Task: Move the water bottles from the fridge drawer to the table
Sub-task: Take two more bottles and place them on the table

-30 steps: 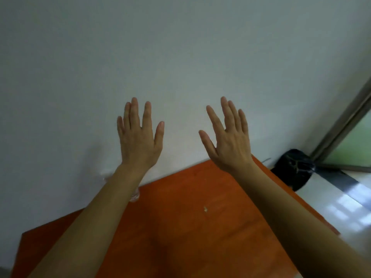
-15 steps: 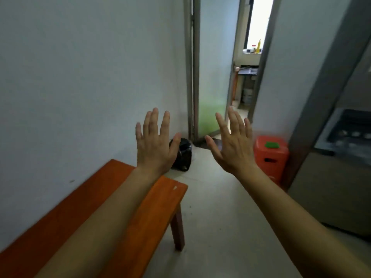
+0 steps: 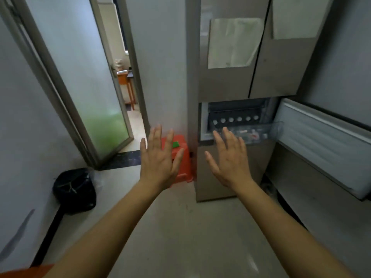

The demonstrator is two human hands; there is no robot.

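A tall grey fridge (image 3: pixel 226 83) stands ahead on the right with its lower drawer (image 3: pixel 249 135) pulled open. Several water bottles (image 3: pixel 234 118) stand in a row inside it, showing only their white caps. My left hand (image 3: pixel 159 157) and my right hand (image 3: pixel 228 159) are raised in front of me, fingers straight and spread, holding nothing. Both hands are well short of the drawer. A sliver of the orange table (image 3: pixel 26 270) shows at the bottom left corner.
An orange plastic stool (image 3: pixel 181 157) with a small green thing on top stands left of the fridge. A black bag (image 3: pixel 75 190) sits on the floor by the left wall. An open glass door (image 3: pixel 88 93) leads to another room. A white door panel (image 3: pixel 325 141) juts out at right.
My view has swung right from the wall and orange table to the fridge with its open drawer. Both hands stay raised and spread, holding nothing.
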